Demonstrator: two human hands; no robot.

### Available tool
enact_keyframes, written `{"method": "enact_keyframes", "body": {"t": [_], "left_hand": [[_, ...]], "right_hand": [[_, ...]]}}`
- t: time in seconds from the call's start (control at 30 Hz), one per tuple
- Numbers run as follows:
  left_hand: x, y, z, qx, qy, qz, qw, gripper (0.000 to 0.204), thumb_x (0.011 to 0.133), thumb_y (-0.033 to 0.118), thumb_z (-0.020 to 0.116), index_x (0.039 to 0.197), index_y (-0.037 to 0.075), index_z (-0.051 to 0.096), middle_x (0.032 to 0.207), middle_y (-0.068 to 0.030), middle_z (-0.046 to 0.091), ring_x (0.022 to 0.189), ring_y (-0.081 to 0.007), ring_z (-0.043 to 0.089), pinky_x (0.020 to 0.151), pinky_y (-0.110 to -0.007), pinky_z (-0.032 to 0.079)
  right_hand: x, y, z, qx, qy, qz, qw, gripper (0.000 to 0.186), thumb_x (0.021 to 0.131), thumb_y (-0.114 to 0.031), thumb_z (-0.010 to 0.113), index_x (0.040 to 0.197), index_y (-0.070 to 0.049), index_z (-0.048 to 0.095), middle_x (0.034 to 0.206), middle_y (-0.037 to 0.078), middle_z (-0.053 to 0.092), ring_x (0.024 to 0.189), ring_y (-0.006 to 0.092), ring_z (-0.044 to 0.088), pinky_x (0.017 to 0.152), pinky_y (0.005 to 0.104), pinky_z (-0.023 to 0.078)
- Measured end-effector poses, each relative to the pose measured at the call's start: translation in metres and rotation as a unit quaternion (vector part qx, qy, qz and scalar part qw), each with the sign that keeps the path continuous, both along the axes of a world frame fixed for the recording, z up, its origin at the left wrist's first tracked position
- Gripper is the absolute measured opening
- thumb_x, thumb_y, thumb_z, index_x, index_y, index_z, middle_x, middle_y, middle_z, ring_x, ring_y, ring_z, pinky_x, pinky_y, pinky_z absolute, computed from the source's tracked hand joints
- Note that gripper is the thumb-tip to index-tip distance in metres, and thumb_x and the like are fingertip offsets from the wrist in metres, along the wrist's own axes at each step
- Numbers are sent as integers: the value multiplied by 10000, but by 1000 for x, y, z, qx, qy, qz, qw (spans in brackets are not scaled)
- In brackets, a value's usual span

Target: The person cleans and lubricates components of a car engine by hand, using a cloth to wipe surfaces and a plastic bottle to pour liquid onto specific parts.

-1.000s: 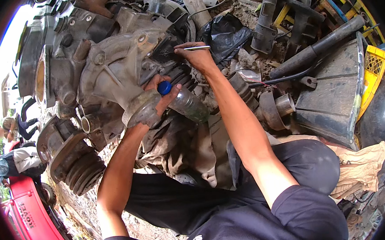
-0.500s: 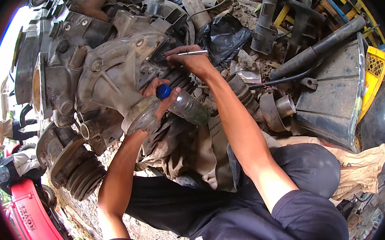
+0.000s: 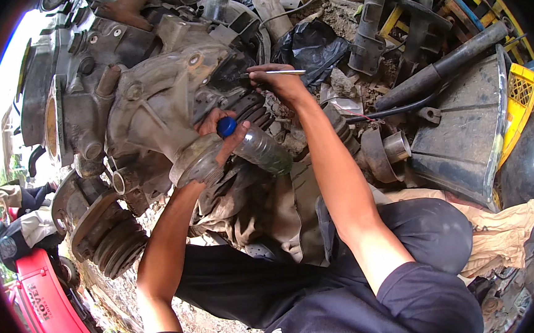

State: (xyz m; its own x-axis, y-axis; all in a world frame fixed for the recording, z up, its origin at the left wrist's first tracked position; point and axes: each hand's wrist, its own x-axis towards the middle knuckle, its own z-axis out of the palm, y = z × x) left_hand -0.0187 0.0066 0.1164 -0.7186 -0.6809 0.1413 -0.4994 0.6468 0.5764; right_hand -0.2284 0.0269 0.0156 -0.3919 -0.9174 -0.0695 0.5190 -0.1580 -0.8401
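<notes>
A clear plastic bottle [image 3: 264, 149] with a blue cap [image 3: 226, 126] leans in my left hand [image 3: 226, 138], whose fingers and thumb close round it near the cap. My right hand [image 3: 281, 84] pinches a thin, pale metallic rod-like tool [image 3: 285, 73], which lies almost level; its working tip is too small and dark to make out. Right beside that tip is the dark side of a large, greasy cast-metal housing [image 3: 151, 109]. My left wrist rests close to the housing's round flanged end [image 3: 195, 162]. Ribbed metal [image 3: 254, 110] shows between my hands.
A black plastic bag [image 3: 311, 49] lies among rubble beyond my right hand. Along the right are a dark metal tube [image 3: 443, 67], a large dark panel [image 3: 456, 131] and a yellow plastic crate [image 3: 517, 112]. Far left, people stand near a red vehicle [image 3: 60, 311].
My right hand has shifted a little to the right with the thin tool, away from the housing. My left hand and the bottle stay nearly in place.
</notes>
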Motion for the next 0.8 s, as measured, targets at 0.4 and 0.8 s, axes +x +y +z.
{"method": "enact_keyframes", "body": {"t": [0.4, 0.8], "left_hand": [[3, 1, -1, -9, -22, 5, 1000, 325, 815, 339, 734, 921, 69, 589, 856, -49, 657, 737, -133, 596, 683, -306, 485], [8, 0, -7, 1, -18, 11, 1000, 333, 811, 352, 738, 907, 74, 583, 832, -30, 633, 736, -133, 559, 682, -312, 454]], "right_hand": [[5, -1, 1, 91, 228, -128, 961, 183, 806, -148, 711, 927, -13, 732, 820, 54, 721, 737, 92, 640, 688, 230, 495], [30, -14, 13, 63, 165, -129, 976, 212, 833, -160, 695, 957, 10, 719, 826, 64, 720, 713, 88, 636, 632, 230, 490]]}}
